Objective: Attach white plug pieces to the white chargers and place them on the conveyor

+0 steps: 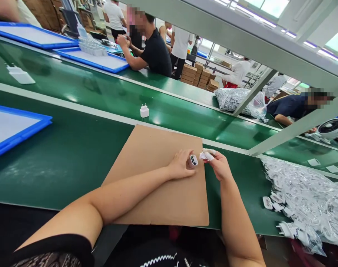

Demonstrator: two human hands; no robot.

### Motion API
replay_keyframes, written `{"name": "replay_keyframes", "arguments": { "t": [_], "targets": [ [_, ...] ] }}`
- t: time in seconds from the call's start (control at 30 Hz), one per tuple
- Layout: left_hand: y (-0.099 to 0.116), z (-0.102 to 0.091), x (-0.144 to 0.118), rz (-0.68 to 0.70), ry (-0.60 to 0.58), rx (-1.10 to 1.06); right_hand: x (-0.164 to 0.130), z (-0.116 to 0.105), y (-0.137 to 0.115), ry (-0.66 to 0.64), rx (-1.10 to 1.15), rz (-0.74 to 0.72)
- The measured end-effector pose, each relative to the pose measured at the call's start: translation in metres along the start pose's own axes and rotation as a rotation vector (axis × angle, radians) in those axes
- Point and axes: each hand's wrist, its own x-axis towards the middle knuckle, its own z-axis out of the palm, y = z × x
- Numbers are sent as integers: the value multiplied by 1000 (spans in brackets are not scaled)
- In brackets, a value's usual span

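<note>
Over the cardboard sheet (146,159), my left hand (181,165) is closed around a white charger housing (193,161). Its open end faces right and shows dark parts inside. Just to the right, my right hand (217,161) pinches a small white plastic piece (203,155) whose exact kind I cannot make out. White coverings wrap the thumb and finger of that hand. A narrow gap separates the piece from the housing.
A white plug adapter (144,111) stands on the green conveyor, and another adapter (20,75) lies farther left. Clear plastic bags with white parts (305,200) pile up at right. A blue-rimmed tray (16,126) sits at left. A slanted metal post (291,128) crosses at right; co-workers sit beyond.
</note>
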Motion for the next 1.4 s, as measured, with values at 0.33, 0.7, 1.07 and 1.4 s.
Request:
{"name": "replay_keyframes", "arguments": {
  "t": [0.33, 0.7, 1.07, 1.4],
  "targets": [
    [-6, 4, 10, 36, -28, 1, 1, 12, 16, 104, -215, -143],
    [-8, 4, 11, 57, -35, -48, -19, 16, 0, -76, -967, -660],
    [-13, 5, 11, 74, -48, -56, -15, 25, -11, -101, -1319, -689],
    [-10, 2, 9, 85, -37, -48, -10, 28, -20, -156, -1389, -633]
  ]
}}
